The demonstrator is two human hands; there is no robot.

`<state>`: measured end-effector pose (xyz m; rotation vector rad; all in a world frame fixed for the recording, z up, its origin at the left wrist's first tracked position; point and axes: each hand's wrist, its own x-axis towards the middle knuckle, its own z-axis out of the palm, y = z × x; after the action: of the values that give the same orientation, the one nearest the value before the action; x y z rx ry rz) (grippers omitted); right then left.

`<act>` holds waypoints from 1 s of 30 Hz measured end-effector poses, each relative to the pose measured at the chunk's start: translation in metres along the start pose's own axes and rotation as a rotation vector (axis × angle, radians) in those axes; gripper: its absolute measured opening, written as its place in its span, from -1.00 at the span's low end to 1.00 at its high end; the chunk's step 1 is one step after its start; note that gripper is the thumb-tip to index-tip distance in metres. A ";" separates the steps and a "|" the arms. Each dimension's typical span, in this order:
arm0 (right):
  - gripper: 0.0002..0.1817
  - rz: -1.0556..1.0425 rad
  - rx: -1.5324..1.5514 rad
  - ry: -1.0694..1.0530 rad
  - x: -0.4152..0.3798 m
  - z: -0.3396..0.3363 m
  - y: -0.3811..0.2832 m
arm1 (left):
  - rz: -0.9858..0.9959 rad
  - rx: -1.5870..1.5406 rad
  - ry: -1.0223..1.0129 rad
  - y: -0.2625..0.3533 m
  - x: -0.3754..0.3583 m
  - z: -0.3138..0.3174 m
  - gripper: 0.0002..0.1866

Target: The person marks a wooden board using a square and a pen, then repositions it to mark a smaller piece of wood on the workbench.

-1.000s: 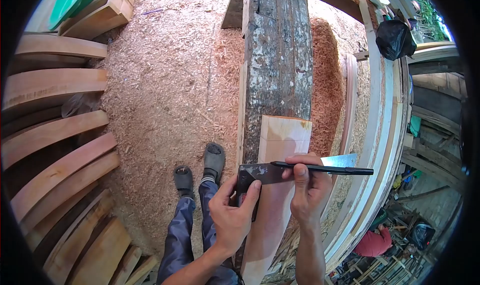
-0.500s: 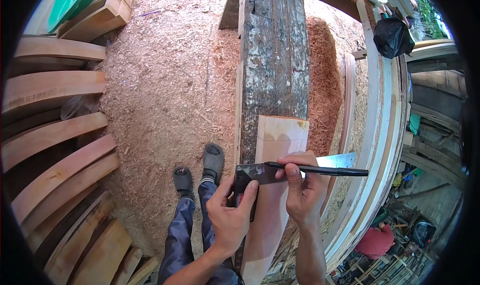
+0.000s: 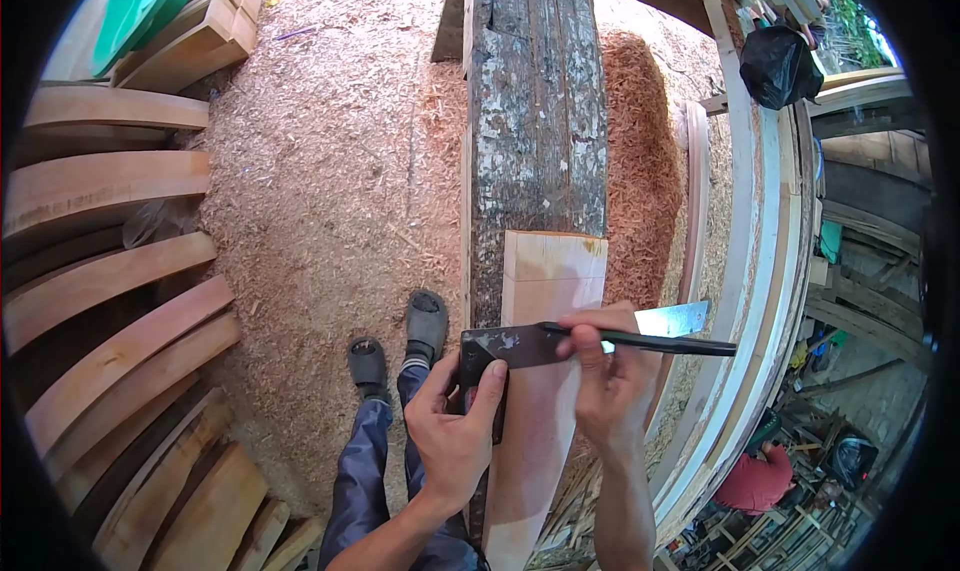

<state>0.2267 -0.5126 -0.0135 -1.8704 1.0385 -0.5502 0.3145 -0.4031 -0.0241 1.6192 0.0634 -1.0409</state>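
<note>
A pale wooden board (image 3: 555, 296) lies lengthwise on a weathered, paint-spotted beam (image 3: 540, 121). Across the board rests a try square (image 3: 522, 346), its bright blade end (image 3: 675, 320) sticking out past the right side. My left hand (image 3: 452, 441) is closed around the square's dark stock at the board's left edge, thumb on top. Pinched in the fingers of my right hand (image 3: 612, 386) is a black pen (image 3: 680, 346), its tip at the square's far edge. A faint line crosses the board near its far end.
Curved wooden pieces (image 3: 110, 186) are stacked along the left. Wood shavings (image 3: 320, 171) cover the ground around my feet. Long curved strips (image 3: 765, 271) run down the right side, where a black plastic bag (image 3: 780, 68) hangs. A person in a red shirt (image 3: 755, 483) is at lower right.
The pen tip has moved slightly right along the square's far edge. My left hand keeps its hold on the square. The whole view has shifted a little.
</note>
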 end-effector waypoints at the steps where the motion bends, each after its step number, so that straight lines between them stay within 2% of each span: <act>1: -0.86 0.054 -0.064 0.065 -0.004 -0.010 0.008 | 0.013 -0.007 0.015 -0.002 0.000 0.001 -0.77; 5: -0.76 0.222 -0.199 0.185 -0.009 -0.046 0.017 | 0.030 0.007 0.011 -0.005 0.001 -0.001 -0.76; 9: -0.84 0.244 -0.089 0.302 -0.011 -0.033 0.012 | 0.036 0.002 0.026 -0.003 0.000 0.000 -0.77; 11: -0.83 -0.049 -0.174 0.351 -0.016 -0.017 0.012 | -0.008 0.026 0.009 -0.001 0.001 -0.002 -0.76; 12: -0.79 -0.049 -0.251 0.251 -0.022 -0.015 0.006 | -0.007 0.027 0.012 0.001 0.001 -0.002 -0.76; 13: -0.79 -0.051 -0.250 0.250 -0.025 -0.011 0.005 | -0.013 0.017 0.005 0.004 0.001 -0.001 -0.76; 15: -0.72 -0.225 -0.546 0.068 -0.030 -0.001 0.002 | -0.019 0.002 0.004 0.004 0.001 -0.003 -0.76; 16: -0.69 -0.139 -0.523 0.041 -0.035 0.005 0.001 | -0.015 0.000 -0.009 0.003 0.000 -0.005 -0.74; 21: -0.66 -0.142 -0.549 0.034 -0.052 0.008 0.007 | -0.093 -0.020 -0.047 -0.009 -0.009 -0.013 -0.70; 30: -0.65 -0.177 -0.580 0.079 -0.045 0.011 0.008 | -0.029 -0.087 -0.015 -0.006 -0.003 -0.008 -0.76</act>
<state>0.2067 -0.4714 -0.0239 -2.4838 1.1768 -0.4555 0.3142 -0.3927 -0.0267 1.5356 0.1210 -1.0585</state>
